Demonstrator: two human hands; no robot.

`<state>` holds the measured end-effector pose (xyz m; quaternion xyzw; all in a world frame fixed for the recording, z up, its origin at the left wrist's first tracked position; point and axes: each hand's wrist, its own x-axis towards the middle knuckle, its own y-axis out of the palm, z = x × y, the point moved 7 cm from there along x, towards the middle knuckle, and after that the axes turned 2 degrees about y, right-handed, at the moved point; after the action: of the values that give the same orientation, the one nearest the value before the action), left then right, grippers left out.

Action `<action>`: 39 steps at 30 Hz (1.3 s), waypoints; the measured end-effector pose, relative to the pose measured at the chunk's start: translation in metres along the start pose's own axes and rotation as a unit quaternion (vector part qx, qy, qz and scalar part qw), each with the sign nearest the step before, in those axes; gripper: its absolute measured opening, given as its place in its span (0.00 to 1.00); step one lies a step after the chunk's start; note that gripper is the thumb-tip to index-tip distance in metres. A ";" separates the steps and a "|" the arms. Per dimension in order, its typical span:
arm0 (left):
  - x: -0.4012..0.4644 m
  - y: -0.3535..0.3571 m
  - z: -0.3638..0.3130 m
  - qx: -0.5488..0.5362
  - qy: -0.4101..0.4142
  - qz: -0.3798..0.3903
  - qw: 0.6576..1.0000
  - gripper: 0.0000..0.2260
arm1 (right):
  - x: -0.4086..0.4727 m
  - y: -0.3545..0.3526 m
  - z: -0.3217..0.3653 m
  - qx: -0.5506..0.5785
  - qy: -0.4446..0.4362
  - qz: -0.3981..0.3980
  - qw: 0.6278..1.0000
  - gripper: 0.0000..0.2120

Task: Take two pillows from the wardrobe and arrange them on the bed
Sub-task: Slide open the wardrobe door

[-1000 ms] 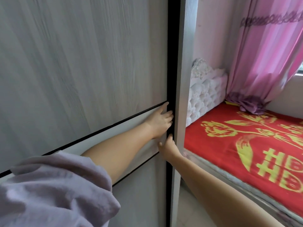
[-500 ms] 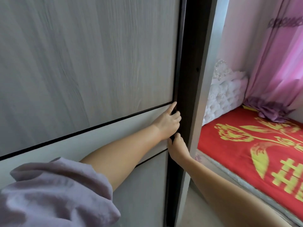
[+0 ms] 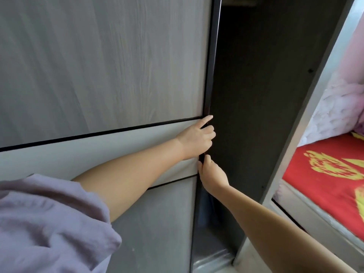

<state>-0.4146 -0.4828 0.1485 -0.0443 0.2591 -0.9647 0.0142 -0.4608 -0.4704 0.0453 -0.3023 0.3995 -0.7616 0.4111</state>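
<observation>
The step in hand is judged to be the opening of the wardrobe: the door [image 3: 102,62] is partly slid aside and a dark gap [image 3: 246,95] is shown. Both hands are hooked on the door edge, the left hand [image 3: 197,139] above with fingers curled on it, the right hand [image 3: 211,175] just below, both arms stretched forward. The 2 pillows are not seen; the inside is too dark. A wider opening is probably needed next. The bed [image 3: 325,174] is at the right.

1. The wardrobe door [image 3: 102,62] looks like grey wood with fine lines, matt.
2. Its edge strip [image 3: 211,56] is dark and a bit shiny.
3. The sleeve [image 3: 49,223] is soft purple cloth.
4. The bed cover [image 3: 327,174] is red cloth.
</observation>
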 end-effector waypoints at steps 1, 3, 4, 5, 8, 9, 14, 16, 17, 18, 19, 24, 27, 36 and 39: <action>-0.016 0.002 0.002 0.014 0.000 -0.005 1.000 0.10 | -0.003 0.008 0.011 -0.016 -0.018 0.001 1.000 0.18; -0.049 0.003 0.004 0.048 0.002 -0.007 0.999 0.08 | -0.010 0.025 0.034 -0.045 -0.052 0.006 0.998 0.17; -0.065 0.006 0.004 0.054 0.004 0.004 0.999 0.06 | -0.013 0.033 0.045 -0.052 -0.069 0.009 0.996 0.17; -0.081 0.009 0.005 0.056 0.003 0.018 0.998 0.05 | -0.016 0.041 0.057 -0.053 -0.084 0.014 0.995 0.17; -0.125 0.015 0.012 0.064 -0.007 0.046 0.997 0.05 | -0.027 0.065 0.093 -0.054 -0.125 0.054 0.989 0.15; -0.140 0.017 0.015 0.064 -0.009 0.053 0.997 0.04 | -0.030 0.071 0.105 -0.049 -0.137 0.063 0.987 0.15; -0.212 0.020 0.025 0.052 -0.033 0.084 0.995 0.08 | -0.049 0.095 0.167 -0.077 -0.226 0.064 0.969 0.17; -0.238 0.019 0.028 0.052 -0.043 0.095 0.993 0.10 | -0.059 0.105 0.192 -0.086 -0.255 0.058 0.961 0.18; -0.250 0.018 0.029 0.050 -0.049 0.100 0.993 0.10 | -0.064 0.110 0.203 -0.092 -0.267 0.057 0.958 0.18; -0.262 0.016 0.031 0.048 -0.056 0.107 0.992 0.09 | -0.068 0.115 0.215 -0.098 -0.279 0.057 0.954 0.18; -0.273 0.015 0.032 0.047 -0.062 0.116 0.990 0.09 | -0.073 0.120 0.226 -0.103 -0.292 0.060 0.949 0.19; -0.324 0.015 0.035 0.033 -0.098 0.128 0.986 0.13 | -0.095 0.142 0.277 -0.099 -0.328 0.077 0.936 0.20; -0.352 0.019 0.037 0.050 -0.122 0.151 0.980 0.14 | -0.106 0.153 0.302 -0.097 -0.338 0.090 0.932 0.19; -0.398 0.025 0.042 0.053 -0.178 0.182 0.966 0.10 | -0.121 0.176 0.343 -0.104 -0.357 0.083 0.924 0.23; -0.399 0.025 0.043 0.056 -0.184 0.180 0.965 0.08 | -0.121 0.178 0.341 -0.123 -0.354 0.086 0.923 0.21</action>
<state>-0.0137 -0.5058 0.1415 -0.1731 0.2015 -0.9343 0.2377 -0.0654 -0.5486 0.0467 -0.5647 0.3434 -0.5115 0.5492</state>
